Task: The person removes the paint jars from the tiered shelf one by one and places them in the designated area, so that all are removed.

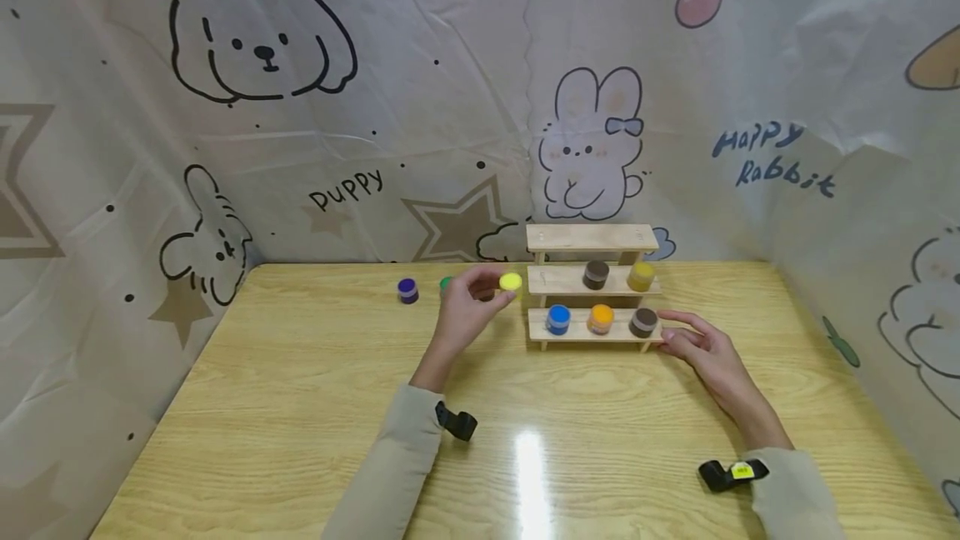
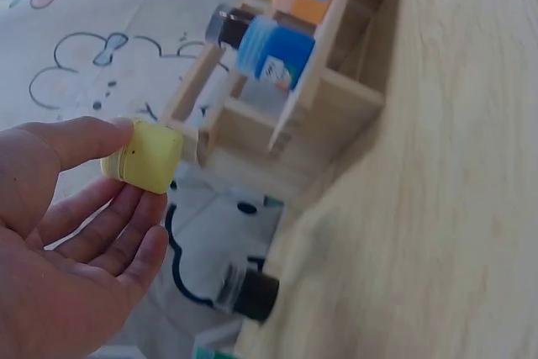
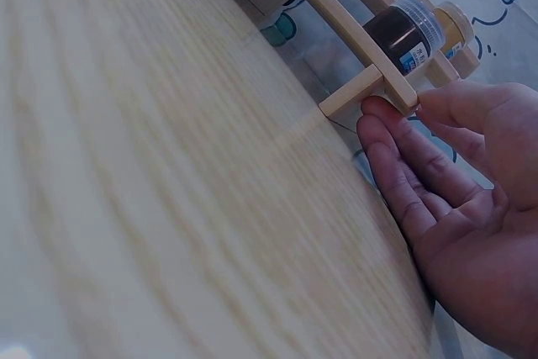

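Observation:
My left hand (image 1: 471, 307) pinches a bright yellow paint jar (image 1: 511, 282) between thumb and fingertips, just left of a three-tier wooden display rack (image 1: 591, 236). With thumb and fingers, my right hand (image 1: 712, 365) grips the right end of the rack's lowest shelf. On that shelf stand a blue paint jar (image 1: 558, 320), an orange paint jar (image 1: 601, 320) and a dark brown one (image 1: 643, 323). The middle shelf carries another dark jar (image 1: 596, 275) and a mustard-yellow jar (image 1: 641, 277) on its right half. Nothing sits on the top shelf.
Left of the rack, a purple jar (image 1: 407, 291) and a green jar (image 1: 446, 283), partly covered by my left hand, stand on the wooden table (image 1: 300, 407). A dark jar (image 2: 252, 293) shows below my hand in the left wrist view. A printed curtain (image 1: 450, 107) hangs behind the table.

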{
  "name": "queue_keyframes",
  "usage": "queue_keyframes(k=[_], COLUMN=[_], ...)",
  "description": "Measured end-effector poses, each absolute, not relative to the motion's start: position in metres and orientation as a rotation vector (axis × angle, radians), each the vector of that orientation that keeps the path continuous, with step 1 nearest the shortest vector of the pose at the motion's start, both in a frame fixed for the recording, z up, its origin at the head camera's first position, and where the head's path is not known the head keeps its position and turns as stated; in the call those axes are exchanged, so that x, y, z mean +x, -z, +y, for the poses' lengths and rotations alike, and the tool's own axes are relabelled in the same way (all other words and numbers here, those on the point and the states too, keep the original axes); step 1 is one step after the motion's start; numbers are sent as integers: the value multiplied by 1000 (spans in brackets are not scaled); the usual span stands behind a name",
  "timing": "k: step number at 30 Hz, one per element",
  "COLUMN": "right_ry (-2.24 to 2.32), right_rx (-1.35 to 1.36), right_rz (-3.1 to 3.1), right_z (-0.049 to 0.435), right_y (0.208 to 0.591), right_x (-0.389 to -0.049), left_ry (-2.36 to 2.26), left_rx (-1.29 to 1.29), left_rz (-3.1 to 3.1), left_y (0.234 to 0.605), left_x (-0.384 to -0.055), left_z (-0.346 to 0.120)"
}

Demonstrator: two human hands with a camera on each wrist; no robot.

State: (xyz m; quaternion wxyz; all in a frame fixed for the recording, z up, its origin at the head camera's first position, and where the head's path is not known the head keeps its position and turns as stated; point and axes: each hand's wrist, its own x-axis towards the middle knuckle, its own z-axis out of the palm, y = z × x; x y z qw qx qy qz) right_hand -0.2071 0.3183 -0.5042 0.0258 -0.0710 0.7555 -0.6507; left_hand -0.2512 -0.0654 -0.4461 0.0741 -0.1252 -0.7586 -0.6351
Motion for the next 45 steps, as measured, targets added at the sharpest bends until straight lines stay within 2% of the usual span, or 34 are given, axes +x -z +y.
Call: queue_keyframes(k=[13,28,45], right_ry=[2001,2049,2053], right_rx=[-223,-223,-236], right_rz=[2354,2298,2285], right_z=[319,319,320], right_y=[504,504,506], right_x=[-210,-208,-208], left_ry=[1844,1789,1775], left_rx=[-207,-111,-101], left_rz=[-2378,-2516,-2541], left_y=[467,487,490], left_x=[-245,-244,-244], left_z=[-92,-91,-92])
